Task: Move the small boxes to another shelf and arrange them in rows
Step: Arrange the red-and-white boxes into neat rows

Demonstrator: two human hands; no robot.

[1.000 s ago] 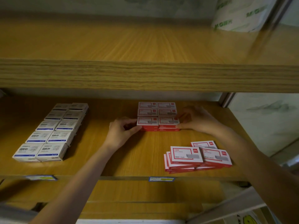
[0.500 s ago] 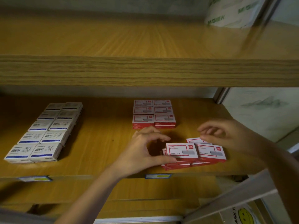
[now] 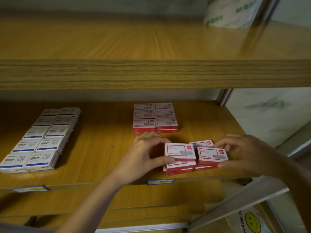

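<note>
A loose pile of small red-and-white boxes (image 3: 180, 167) lies near the front edge of the middle shelf (image 3: 104, 148). My left hand (image 3: 144, 155) pinches the top left box (image 3: 179, 151) between thumb and fingers. My right hand (image 3: 244, 153) pinches the top right box (image 3: 212, 154) the same way. Behind them, several red-and-white boxes (image 3: 155, 117) stand arranged in two neat columns, stacked in layers.
Several blue-and-white boxes (image 3: 43, 138) sit in two columns on the left of the same shelf. The upper shelf (image 3: 151, 73) overhangs, with a white plastic bag (image 3: 232, 12) at its right. Blue price labels (image 3: 160, 181) mark the shelf front. A metal rail (image 3: 235, 200) slants at lower right.
Both hands have left the arranged boxes at the back and come forward to the loose pile, where each has closed its fingers on a top box.
</note>
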